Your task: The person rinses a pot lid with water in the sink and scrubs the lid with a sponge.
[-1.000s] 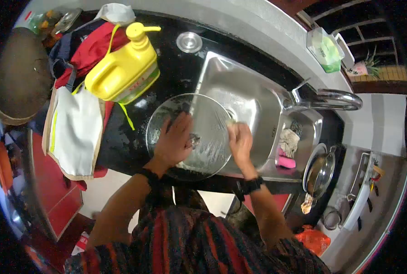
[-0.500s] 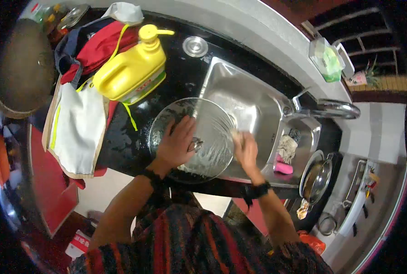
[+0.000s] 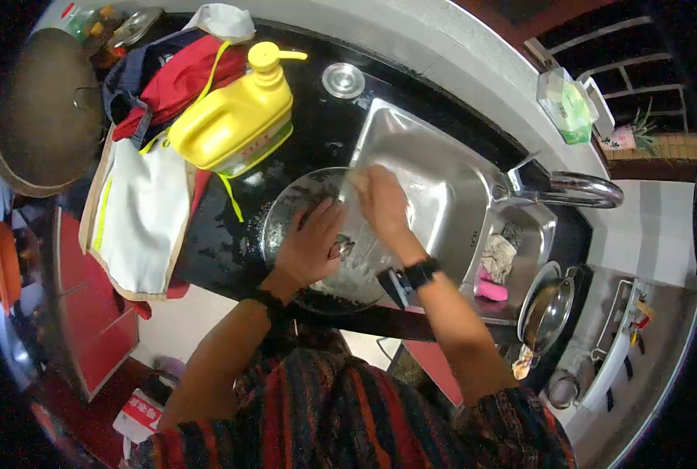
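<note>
A round clear glass pot lid (image 3: 286,205) with a metal-looking knob (image 3: 343,248) lies partly on the black counter and partly over the sink's edge. My left hand (image 3: 311,241) rests on it beside the knob, fingers stretched out and lying on the glass. At the lid's far rim is my right hand (image 3: 384,202), its fingers closed and slightly blurred. A small pale thing shows at those fingertips, too smeared to name. Past the right hand is the steel sink basin (image 3: 427,160).
A yellow pump jug (image 3: 235,121) stands on the left, near a white and red cloth (image 3: 141,227). The faucet (image 3: 571,190) reaches over the smaller basin, which holds a crumpled rag (image 3: 498,258) and a pink item (image 3: 491,291). A metal drain strainer (image 3: 343,80) sits behind.
My right hand has moved left and away from me along the lid, from its right side to the far rim. My left hand stays on the glass. The view has shifted slightly.
</note>
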